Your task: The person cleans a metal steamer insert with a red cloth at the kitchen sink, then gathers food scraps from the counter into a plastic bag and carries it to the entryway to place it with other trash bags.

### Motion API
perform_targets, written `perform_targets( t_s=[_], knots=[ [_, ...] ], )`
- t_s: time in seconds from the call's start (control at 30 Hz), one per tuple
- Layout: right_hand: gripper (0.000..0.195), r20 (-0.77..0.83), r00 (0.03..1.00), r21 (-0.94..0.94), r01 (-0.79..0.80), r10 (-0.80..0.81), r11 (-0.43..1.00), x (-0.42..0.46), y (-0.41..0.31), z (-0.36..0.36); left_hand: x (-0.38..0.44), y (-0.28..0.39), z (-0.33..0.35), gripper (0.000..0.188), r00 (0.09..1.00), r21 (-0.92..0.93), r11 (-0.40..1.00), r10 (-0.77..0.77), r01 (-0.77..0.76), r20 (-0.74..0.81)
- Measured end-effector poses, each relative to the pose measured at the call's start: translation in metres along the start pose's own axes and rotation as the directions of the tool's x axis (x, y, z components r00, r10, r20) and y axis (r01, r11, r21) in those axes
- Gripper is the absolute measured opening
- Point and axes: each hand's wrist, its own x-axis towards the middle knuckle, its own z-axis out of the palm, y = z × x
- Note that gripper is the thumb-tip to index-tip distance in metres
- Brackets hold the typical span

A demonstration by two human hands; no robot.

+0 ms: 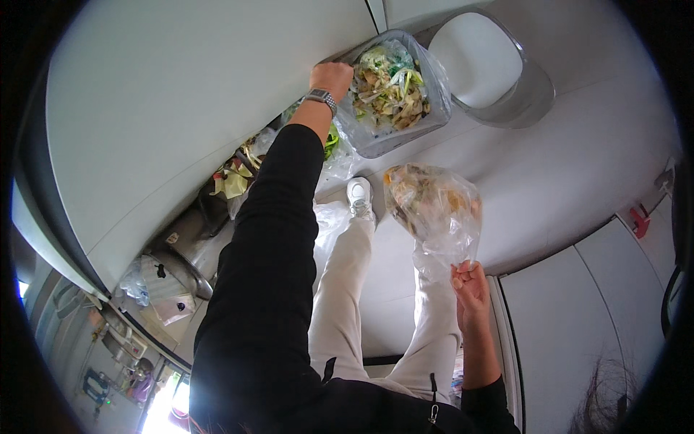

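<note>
My left hand [332, 78], below a wristwatch, is curled over the near left edge of a waste bin [382, 146]. Its fingertips are hidden from me. The bin is lined with a clear plastic bag and holds vegetable peelings and leafy scraps [393, 92]. Pinched by its gathered top in my right hand [469, 287] is a clear plastic bag [436, 203] with mixed food scraps inside. That bag hangs in front of my right leg, apart from the bin and nearer to me.
A transparent stool or bin with a white round top [477, 59] stands beyond the waste bin. Under the cabinet on the left lie green vegetables in plastic [331, 141] and a metal pot [187, 266]. White cabinet doors [564, 325] flank me on the right.
</note>
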Motion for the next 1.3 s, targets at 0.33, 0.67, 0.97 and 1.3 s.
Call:
perform_targets(
  t_s=[0.33, 0.67, 0.97, 1.3],
  knots=[
    [0.021, 0.026, 0.999, -0.016, 0.033, -0.032, 0.999, -0.011, -0.007, -0.012, -0.075, 0.021, -0.028, 0.018, 0.966, -0.522, 0.821, -0.255, 0.233, 0.030],
    [0.025, 0.091, 0.995, -0.003, 0.036, -0.035, 0.999, -0.004, 0.002, -0.018, 0.001, 0.017, 0.014, 0.019, 0.990, -0.014, 0.991, -0.132, 0.133, 0.039],
    [0.026, 0.045, 0.998, 0.004, -0.041, 0.041, 0.999, -0.007, 0.003, -0.013, -0.005, 0.035, -0.011, 0.013, 0.993, 0.010, 0.999, -0.051, 0.050, 0.103],
    [0.024, 0.080, 0.997, -0.011, -0.005, 0.006, 1.000, -0.034, -0.020, 0.010, -0.156, 0.018, -0.137, 0.024, 0.964, -0.521, 0.811, -0.234, 0.266, 0.127]
  ],
)
